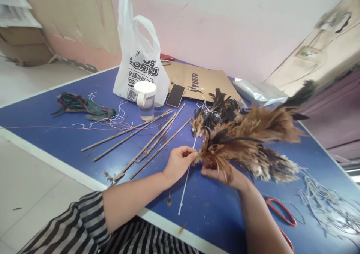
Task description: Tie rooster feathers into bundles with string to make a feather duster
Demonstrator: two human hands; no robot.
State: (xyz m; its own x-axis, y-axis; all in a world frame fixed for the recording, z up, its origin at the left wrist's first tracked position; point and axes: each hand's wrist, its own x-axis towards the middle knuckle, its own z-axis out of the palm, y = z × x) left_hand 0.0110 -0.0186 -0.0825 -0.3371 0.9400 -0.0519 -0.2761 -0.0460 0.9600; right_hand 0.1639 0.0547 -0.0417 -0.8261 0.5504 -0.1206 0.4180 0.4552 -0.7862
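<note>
My left hand point(180, 162) pinches the near end of a bundle of brown and black feathers point(239, 153), thumb and forefinger pressed together. Under that same end, my right hand point(222, 174) is closed on the bundle, its fingers partly covered by hanging feathers. The bundle stretches to the right, with pale fluffy feathers at its far end. Behind it lie more brown feathers point(267, 123) and a darker clump point(222, 106). A thin white strip point(184, 188) runs on the table beneath my left hand.
Several thin sticks point(157, 138) lie left of my hands on the blue table point(56, 123). Beyond are a lidded cup point(146, 106), phone point(175, 95), plastic bag point(123, 59) and cardboard point(213, 79). Red-handled scissors point(281, 211) and tangled string point(320, 197) lie right; dark green feathers point(84, 106), left.
</note>
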